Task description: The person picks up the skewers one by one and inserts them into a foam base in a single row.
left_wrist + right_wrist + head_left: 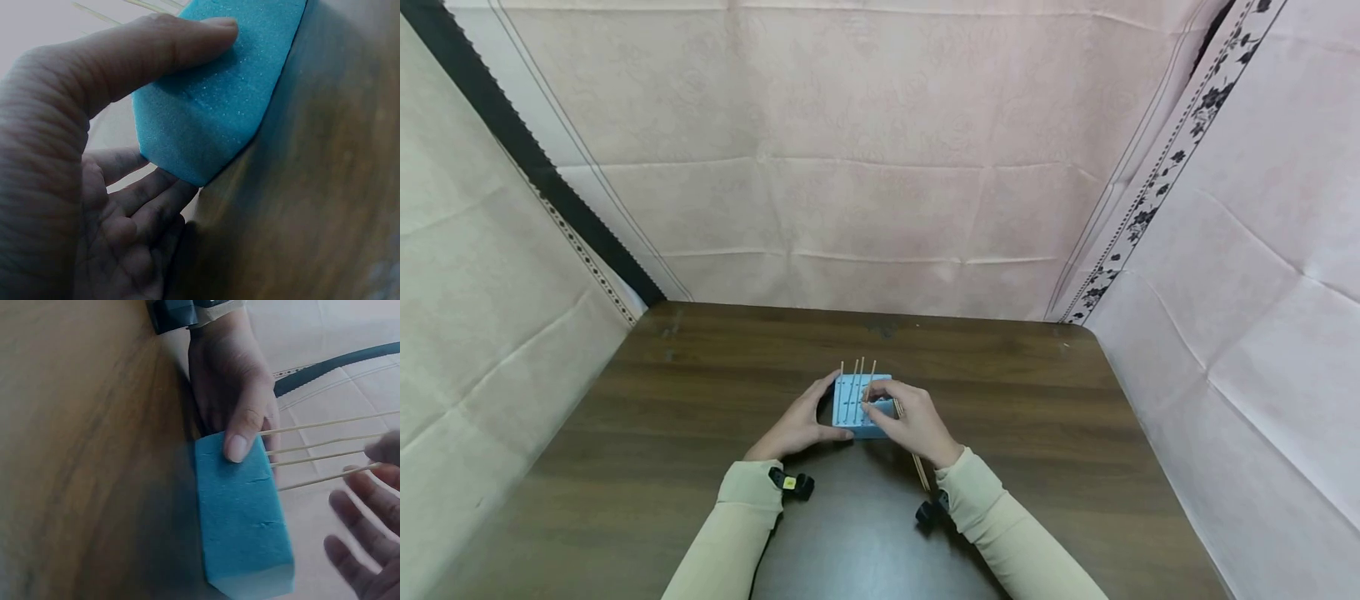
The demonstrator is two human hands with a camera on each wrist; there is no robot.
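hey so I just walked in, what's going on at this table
A person's left hand grips a blue block on the wooden table. Three thin sticks stand in the block, while the right hand pinches a fourth stick over it; whether that one is seated isn't clear. More sticks show beneath the right hand, reaching back toward its wrist; held or lying, I can't tell.

The foam block [240, 512] has matt surf., fine-grained & slightly sparkly, w/ few small dents. The sticks [331, 422] look like bare wood. The table [700, 400] is smooth, wood-grain, semi-glossy. The hanging sheets [880, 208] seem matt, creased cloth; sleeves [741, 500] also cloth.
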